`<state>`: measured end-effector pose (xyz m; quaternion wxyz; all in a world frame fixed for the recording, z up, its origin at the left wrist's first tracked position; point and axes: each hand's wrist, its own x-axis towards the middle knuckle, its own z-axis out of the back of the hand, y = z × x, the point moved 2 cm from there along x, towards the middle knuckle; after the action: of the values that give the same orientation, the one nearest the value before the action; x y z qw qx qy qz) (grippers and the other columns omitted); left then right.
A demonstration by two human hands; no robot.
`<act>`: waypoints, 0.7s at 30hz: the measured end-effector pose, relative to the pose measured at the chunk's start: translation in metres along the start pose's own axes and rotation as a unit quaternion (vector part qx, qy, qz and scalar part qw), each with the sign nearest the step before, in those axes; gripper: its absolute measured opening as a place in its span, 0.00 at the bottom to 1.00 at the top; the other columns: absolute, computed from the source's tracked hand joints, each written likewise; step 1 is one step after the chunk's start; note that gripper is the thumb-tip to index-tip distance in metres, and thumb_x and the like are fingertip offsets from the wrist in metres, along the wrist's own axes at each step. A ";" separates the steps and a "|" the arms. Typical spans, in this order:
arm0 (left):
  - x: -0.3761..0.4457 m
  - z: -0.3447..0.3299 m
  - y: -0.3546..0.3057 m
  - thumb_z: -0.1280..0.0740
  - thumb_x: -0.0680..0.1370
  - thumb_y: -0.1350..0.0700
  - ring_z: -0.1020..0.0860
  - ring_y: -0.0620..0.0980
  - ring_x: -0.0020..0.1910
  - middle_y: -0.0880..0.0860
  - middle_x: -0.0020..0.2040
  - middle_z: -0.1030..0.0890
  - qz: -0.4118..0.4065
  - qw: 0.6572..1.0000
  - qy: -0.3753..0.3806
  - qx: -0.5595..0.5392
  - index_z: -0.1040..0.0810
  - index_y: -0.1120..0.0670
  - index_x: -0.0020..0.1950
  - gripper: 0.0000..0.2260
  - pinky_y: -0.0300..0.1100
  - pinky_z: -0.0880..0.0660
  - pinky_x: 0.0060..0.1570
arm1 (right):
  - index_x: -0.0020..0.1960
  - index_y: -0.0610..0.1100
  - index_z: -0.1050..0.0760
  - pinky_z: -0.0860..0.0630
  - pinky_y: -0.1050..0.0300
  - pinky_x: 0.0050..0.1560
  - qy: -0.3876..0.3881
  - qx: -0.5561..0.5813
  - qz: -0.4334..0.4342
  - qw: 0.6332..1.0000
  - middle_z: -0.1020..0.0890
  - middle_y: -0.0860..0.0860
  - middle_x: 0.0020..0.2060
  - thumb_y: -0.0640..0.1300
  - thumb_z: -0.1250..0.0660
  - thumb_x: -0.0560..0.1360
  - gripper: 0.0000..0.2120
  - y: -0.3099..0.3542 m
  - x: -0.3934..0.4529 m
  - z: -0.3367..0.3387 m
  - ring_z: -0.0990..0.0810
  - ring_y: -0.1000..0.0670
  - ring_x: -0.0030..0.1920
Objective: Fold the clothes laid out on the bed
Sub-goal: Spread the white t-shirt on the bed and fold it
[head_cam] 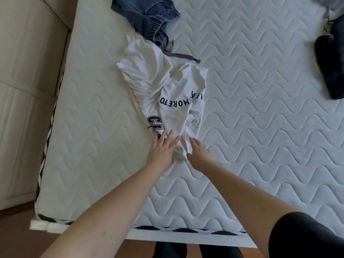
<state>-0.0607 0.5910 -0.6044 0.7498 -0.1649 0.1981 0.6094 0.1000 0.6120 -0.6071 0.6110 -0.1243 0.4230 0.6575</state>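
A white T-shirt (163,86) with black lettering lies crumpled on the quilted white mattress (260,108), bunched to a narrow end near me. My left hand (162,149) rests flat on that near end, fingers straight. My right hand (199,153) touches the same end from the right, its fingers bent onto the cloth; whether it holds the cloth I cannot tell.
Blue denim shorts (149,15) with a grey drawstring lie beyond the shirt at the far side. A dark garment (331,67) lies at the right edge. The mattress's left edge (50,127) borders a beige wall panel; its near edge runs just in front of my legs.
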 end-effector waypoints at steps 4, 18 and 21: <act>0.034 -0.027 -0.003 0.42 0.80 0.53 0.60 0.55 0.79 0.49 0.80 0.61 -0.001 1.000 0.018 0.004 0.58 0.44 0.80 0.34 0.54 0.56 0.75 | 0.80 0.46 0.53 0.40 0.50 0.73 0.015 0.036 0.011 0.999 0.47 0.49 0.79 0.43 0.42 0.81 0.31 -0.016 0.034 -0.028 0.44 0.46 0.77; 0.071 -0.030 0.003 0.44 0.80 0.57 0.26 0.56 0.58 0.52 0.57 0.24 0.016 0.996 -0.072 -0.053 0.26 0.50 0.63 0.13 0.49 0.32 0.50 | 0.57 0.41 0.25 0.30 0.53 0.44 -0.087 0.124 -0.037 0.988 0.22 0.45 0.50 0.40 0.44 0.80 0.11 -0.036 0.079 -0.018 0.24 0.42 0.51; 0.051 0.000 0.010 0.46 0.77 0.52 0.23 0.58 0.49 0.54 0.47 0.21 -0.024 0.983 -0.152 -0.099 0.22 0.53 0.55 0.16 0.50 0.29 0.45 | 0.55 0.43 0.25 0.35 0.58 0.31 -0.101 0.176 -0.031 0.979 0.24 0.52 0.38 0.40 0.43 0.79 0.10 -0.035 0.056 0.009 0.25 0.50 0.36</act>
<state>-0.0611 0.6363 -0.6297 0.7655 -0.1482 0.0166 0.6260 0.1224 0.6535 -0.6536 0.6830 0.0390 0.4644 0.5625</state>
